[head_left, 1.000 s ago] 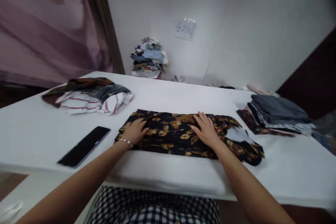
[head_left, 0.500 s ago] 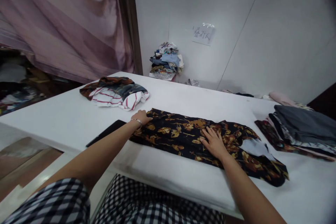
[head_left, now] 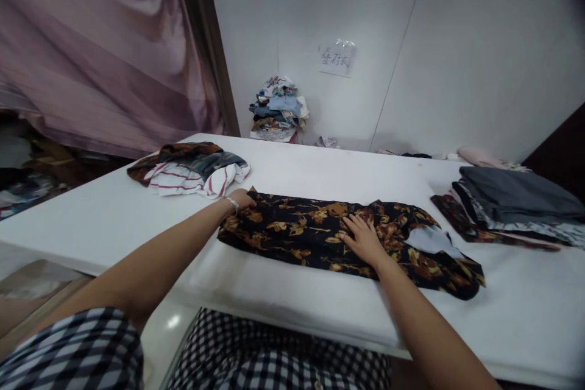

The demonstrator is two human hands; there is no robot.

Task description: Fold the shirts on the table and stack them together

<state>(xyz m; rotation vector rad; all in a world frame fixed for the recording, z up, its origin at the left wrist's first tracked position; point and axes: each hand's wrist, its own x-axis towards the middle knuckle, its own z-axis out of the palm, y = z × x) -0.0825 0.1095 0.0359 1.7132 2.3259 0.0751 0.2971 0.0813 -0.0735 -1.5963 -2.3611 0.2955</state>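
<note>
resting at the far left end of the dark floral garment (head_left: 301, 231), the left hand (head_left: 241, 199) hid its fingers, so its grip could not be told, perhaps pinching cloth. the right hand (head_left: 363, 239) lay flat and released mid-garment on the white table (head_left: 320, 170), with folded clothes (head_left: 516, 201) to the right.

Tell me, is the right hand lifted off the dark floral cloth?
No, the right hand lies flat on the dark floral cloth, fingers spread on its middle.

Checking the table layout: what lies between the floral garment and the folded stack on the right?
In the head view, only bare white table separates the floral garment from the folded stack.
</note>
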